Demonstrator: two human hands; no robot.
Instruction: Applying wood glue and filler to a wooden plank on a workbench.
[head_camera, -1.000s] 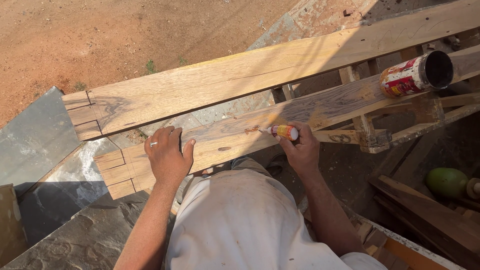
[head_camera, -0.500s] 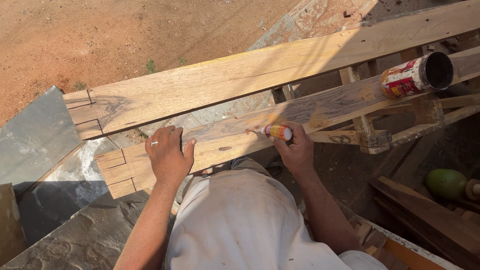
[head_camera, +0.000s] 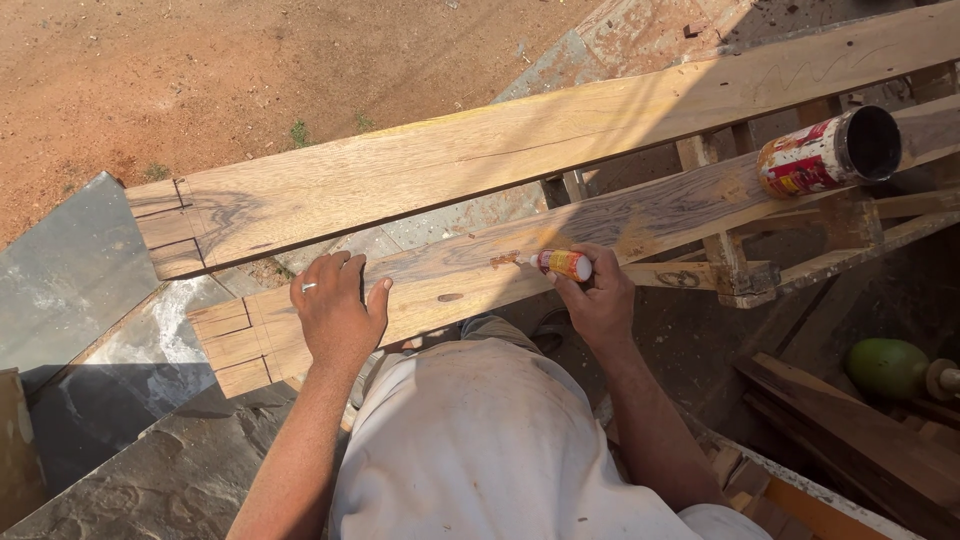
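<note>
On the near plank (head_camera: 470, 275), left hand (head_camera: 335, 315) pressed flat, fingers spread and loose, a ring on one finger, gripping nothing. To the right, right hand (head_camera: 598, 300) clenched round a small glue tube (head_camera: 562, 264), red and yellow, lying almost level, nozzle aimed left and nearly touching the wood. Just left of the nozzle, a dark smear (head_camera: 503, 259) on the plank's surface. At the plank's left end, cut notches (head_camera: 235, 345) marked with dark lines. Beyond it, parallel and slightly apart, a second, paler plank (head_camera: 480, 160) with similar notches at its left end. Far right, on the near plank, an open tin can (head_camera: 828, 152) lying on its side, mouth facing right. Under both planks, a wooden trestle (head_camera: 735, 270). Lower right, in shadow, a green round thing (head_camera: 888, 368) among scrap timber. Far left, red dirt (head_camera: 250, 70) and grey stone slabs (head_camera: 70, 270).
</note>
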